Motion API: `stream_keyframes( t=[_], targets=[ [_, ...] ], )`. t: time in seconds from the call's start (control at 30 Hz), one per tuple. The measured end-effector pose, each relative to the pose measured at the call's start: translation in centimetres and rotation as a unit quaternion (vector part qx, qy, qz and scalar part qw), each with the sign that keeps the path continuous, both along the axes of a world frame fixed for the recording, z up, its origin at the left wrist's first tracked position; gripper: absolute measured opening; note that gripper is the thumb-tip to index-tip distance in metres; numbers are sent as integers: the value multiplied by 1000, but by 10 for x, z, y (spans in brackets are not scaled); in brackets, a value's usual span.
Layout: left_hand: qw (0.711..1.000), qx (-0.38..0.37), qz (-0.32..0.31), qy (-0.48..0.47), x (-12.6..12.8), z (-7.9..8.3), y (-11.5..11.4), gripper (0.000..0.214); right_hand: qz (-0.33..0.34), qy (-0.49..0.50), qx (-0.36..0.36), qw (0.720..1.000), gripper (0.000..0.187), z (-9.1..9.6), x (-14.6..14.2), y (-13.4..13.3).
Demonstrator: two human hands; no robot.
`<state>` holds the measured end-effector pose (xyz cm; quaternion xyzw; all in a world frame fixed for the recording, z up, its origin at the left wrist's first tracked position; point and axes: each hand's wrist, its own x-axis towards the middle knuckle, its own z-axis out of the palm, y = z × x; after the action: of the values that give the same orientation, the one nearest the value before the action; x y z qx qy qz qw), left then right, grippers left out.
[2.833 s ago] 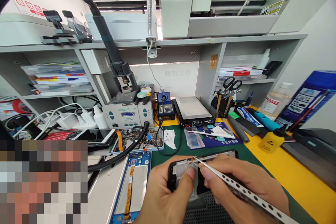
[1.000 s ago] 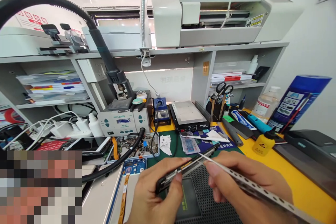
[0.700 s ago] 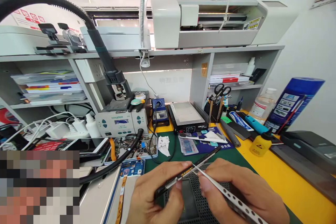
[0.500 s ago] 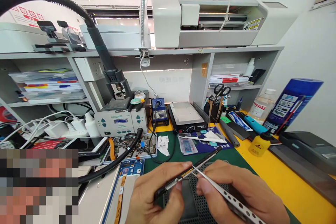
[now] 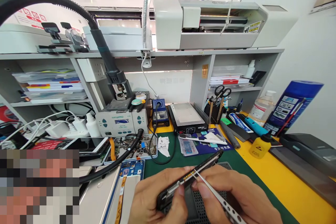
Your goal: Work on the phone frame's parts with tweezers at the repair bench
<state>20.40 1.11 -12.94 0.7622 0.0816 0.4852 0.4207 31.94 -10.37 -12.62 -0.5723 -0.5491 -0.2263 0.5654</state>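
Observation:
My left hand (image 5: 157, 196) grips a slim dark phone (image 5: 207, 162) on edge, thumb below and fingers above. Gold-coloured strips show along the phone's side. In my right hand (image 5: 233, 192) are silver tweezers (image 5: 219, 197) with round holes in the handle. The tweezer tips touch or nearly touch the phone's side near the gold strips. Right-hand fingers also lie close against the phone; whether they press on it I cannot tell. Beneath both hands is a dark perforated mat (image 5: 225, 166), partly hidden.
On the left stand a hot-air station (image 5: 123, 120) and a tray of circuit boards (image 5: 141, 148); a black hose (image 5: 112, 166) crosses there. A heating plate (image 5: 187, 117) sits behind my hands. To the right are a yellow bottle (image 5: 259, 145) and a blue spray can (image 5: 292, 106).
The phone has turned slightly, showing more of its side and dark face. The tweezers and my right hand have shifted a little down and stay by the gold strips.

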Motion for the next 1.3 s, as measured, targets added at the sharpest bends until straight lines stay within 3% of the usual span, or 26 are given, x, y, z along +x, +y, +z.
stream_keyframes(
  t=[0.23,0.43,0.63,1.17,1.3],
  targets=[
    [987,158,-24,-1,-3,-1,16,45,26,-24,45,998,20,2,5,6],
    [987,158,-32,11,-3,2,15,43,65,-5,32,997,21,3,3,3],
    [987,155,-43,-1,-2,0,15,45,52,6,30,998,19,2,3,5],
    [982,186,25,35,-7,-5,16,37,56,20,42,997,18,1,3,6],
    [982,184,4,40,-7,-5,16,37,50,-1,40,998,17,-1,6,8]
  ],
)
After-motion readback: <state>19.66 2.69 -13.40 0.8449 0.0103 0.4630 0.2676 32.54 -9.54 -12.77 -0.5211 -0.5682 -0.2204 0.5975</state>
